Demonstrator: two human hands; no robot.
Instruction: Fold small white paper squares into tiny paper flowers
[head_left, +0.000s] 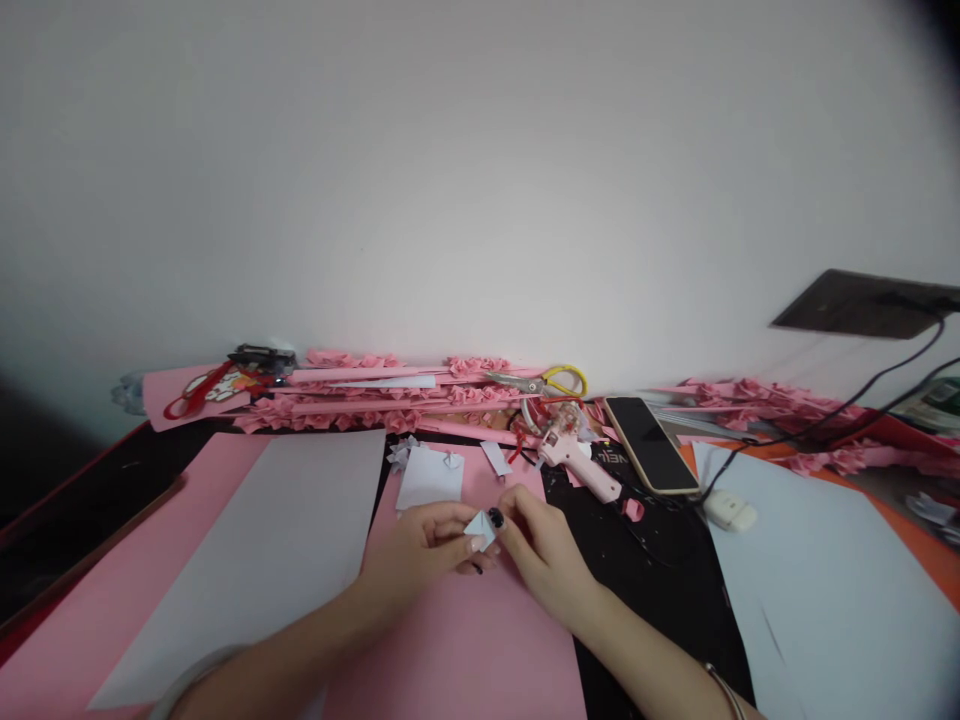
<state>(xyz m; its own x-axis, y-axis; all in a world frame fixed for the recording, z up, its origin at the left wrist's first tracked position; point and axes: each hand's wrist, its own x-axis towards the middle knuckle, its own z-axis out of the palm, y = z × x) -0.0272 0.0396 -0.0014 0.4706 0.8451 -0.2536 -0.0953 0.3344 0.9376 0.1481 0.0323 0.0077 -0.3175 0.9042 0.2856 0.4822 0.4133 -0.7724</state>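
Between my two hands is a small folded piece of white paper [481, 528], with triangular flaps and crease lines showing. My left hand [427, 545] pinches it from the left, thumb on top and fingers underneath. On its right edge, my right hand [541, 550] presses with thumb and fingertips closed. Both hands are above a pink paper sheet [457, 650]. Just beyond them lie a stack of white paper squares [431, 476] and a small white paper strip [496, 458]. A few small folded white paper pieces [403, 452] rest at the stack's upper left.
A pink glue gun [581, 462] and a phone [651, 445] lie at the right, near a white plug-like block [730, 510] and black cables. Yellow-handled scissors [544, 384] rest on pink paper flower stems [352, 405] along the wall. Large white sheets [262, 560] flank both sides.
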